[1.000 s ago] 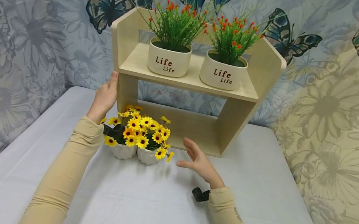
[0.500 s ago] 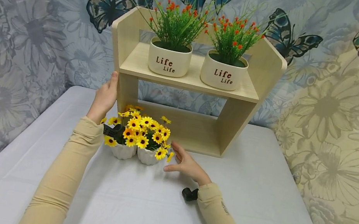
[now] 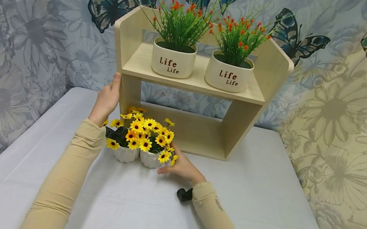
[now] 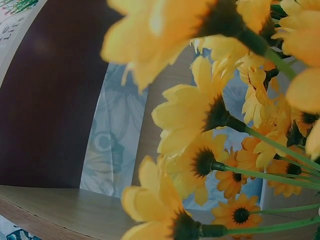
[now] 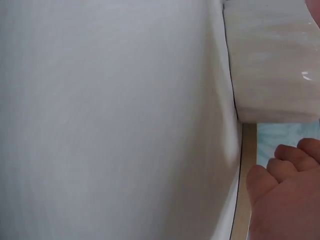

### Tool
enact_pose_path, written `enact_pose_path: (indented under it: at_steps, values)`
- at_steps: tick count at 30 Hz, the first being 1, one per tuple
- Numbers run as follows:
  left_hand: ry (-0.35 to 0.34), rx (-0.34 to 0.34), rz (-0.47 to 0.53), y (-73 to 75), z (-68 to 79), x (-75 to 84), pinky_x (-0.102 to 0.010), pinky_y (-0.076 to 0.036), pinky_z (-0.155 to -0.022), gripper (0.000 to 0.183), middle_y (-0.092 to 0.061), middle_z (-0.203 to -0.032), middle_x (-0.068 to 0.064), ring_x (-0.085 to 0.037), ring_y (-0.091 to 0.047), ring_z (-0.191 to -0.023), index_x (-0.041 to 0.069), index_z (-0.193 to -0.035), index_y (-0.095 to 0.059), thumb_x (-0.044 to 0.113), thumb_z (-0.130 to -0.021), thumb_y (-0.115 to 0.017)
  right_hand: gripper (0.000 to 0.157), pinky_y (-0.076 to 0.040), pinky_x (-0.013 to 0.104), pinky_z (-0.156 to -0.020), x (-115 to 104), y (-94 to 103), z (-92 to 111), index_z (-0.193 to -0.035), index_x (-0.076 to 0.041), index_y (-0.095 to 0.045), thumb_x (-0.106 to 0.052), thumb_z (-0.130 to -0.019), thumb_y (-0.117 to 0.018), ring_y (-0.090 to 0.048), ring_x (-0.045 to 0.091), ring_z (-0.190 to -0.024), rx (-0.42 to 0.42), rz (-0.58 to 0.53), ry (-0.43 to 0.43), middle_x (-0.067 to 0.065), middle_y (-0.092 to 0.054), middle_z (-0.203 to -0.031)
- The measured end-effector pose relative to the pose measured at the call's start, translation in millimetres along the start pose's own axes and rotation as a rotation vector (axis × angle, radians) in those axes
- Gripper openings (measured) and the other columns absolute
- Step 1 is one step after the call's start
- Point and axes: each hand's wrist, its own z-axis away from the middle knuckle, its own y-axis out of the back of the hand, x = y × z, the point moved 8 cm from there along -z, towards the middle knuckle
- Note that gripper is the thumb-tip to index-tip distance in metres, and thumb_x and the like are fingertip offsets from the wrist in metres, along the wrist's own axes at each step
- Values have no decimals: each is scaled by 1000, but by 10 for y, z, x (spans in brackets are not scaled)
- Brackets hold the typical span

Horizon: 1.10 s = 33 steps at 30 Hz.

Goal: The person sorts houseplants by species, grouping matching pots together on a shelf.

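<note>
Two scalloped white pots of yellow daisies stand side by side on the table, the left pot (image 3: pixel 125 155) and the right pot (image 3: pixel 148 159). My right hand (image 3: pixel 182 167) reaches around the right pot's right side, thumb in front, some fingers hidden behind flowers. In the right wrist view its fingers (image 5: pixel 287 165) are apart from that pot's wall. My left hand (image 3: pixel 106 100) rests against the outer left side of a pale wooden shelf (image 3: pixel 193 87); how its far fingers lie is hidden. Yellow daisies (image 4: pixel 200 115) fill much of the left wrist view.
On the upper shelf stand two cream "Life" pots of red-flowered grass, a left one (image 3: pixel 172 62) and a right one (image 3: pixel 228 75). The shelf's lower compartment (image 3: pixel 199 131) lies behind the daisies. A white cloth (image 3: pixel 139 211) covers the table.
My right hand has moved left across the table, from clear of the daisies to around the right daisy pot. The left hand, shelf and pots have stayed in place.
</note>
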Motion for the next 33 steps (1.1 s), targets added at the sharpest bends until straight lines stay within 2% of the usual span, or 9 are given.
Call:
enact_pose_path:
  at_steps: [3,8,10,15,20,26,33]
  values:
    - [0,-1,-6,4,-5,-1,-53,-13,-107,87,-19,-149,-18,-40,-16,-134,7,-147,-20,69,-88,-11,113,-19,50,-106,-31,-22,-26,-150,-20,-9,-29,-68,-85,-17,24,-136,9,-29,22,2,-14,-153]
    - [-3,2,-12,16,-10,2,-53,-14,-106,86,-19,-149,-18,-40,-17,-133,7,-147,-19,69,-88,-11,107,-23,45,-106,-149,-72,-93,-148,-34,-13,-21,-69,-84,-28,16,-132,-5,-128,157,-8,-23,-149]
    - [-2,3,-12,20,-8,3,-53,-15,-106,86,-19,-149,-18,-40,-17,-133,7,-147,-20,69,-88,-11,105,-25,44,-105,-181,-89,-113,-147,-35,-15,-18,-70,-84,-31,15,-130,-9,-159,196,-8,-27,-147]
    - [8,-3,-3,13,-2,-1,-53,-15,-106,87,-20,-148,-18,-40,-17,-133,7,-147,-20,70,-88,-12,102,-28,42,-104,-189,-128,-132,-146,-32,-17,-17,-70,-84,-35,15,-128,-10,-206,202,-8,-31,-145]
    - [7,-4,2,1,-3,-2,-54,-16,-106,86,-22,-148,-19,-41,-20,-132,8,-147,-20,70,-88,-12,103,-26,38,-105,-249,-171,-135,-145,-39,-16,-15,-71,-83,-31,9,-129,-12,-203,213,-15,-28,-145]
    - [9,-3,-6,-10,-6,-6,-54,-17,-106,86,-23,-147,-19,-40,-20,-132,9,-147,-21,70,-88,-12,105,-24,40,-106,-420,-180,-84,-148,-30,-12,-6,-73,-80,-29,16,-132,-23,-256,278,-6,-25,-148]
    - [14,-2,-15,-10,-4,-13,-53,-16,-106,86,-21,-148,-17,-39,-19,-133,9,-147,-21,70,-88,-11,100,-29,34,-104,-468,-184,-52,-148,-21,-14,-5,-74,-79,-36,16,-127,-31,-267,248,-1,-35,-143]
